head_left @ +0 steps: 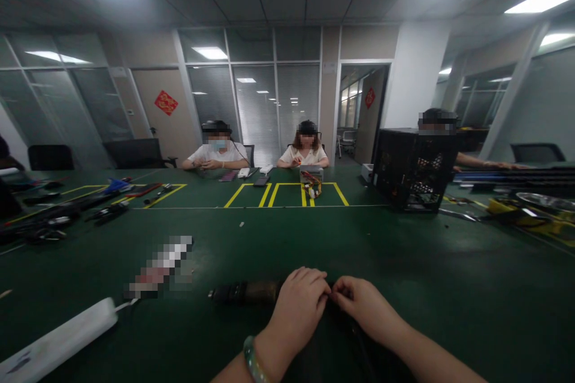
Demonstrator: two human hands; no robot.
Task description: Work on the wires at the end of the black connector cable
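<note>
A dark electric drill [258, 292] lies on its side on the green table, its chuck pointing left. My left hand [300, 302], with a green bangle on the wrist, curls over the rear of the drill and covers that part. Close against those fingertips, my right hand [362, 302] is closed in a pinch. Whatever it pinches is too small and dark to make out. Below the hands, a dark handle or cord shape [357, 335] runs toward me, hard to see against the table.
A white power strip [67, 338] lies at left, near a blurred elongated item [162, 266]. Tools [112, 191] are scattered farther left. A black computer case [413, 170] stands at right. Two people sit opposite near a power supply with wires [311, 176]; another is behind the case.
</note>
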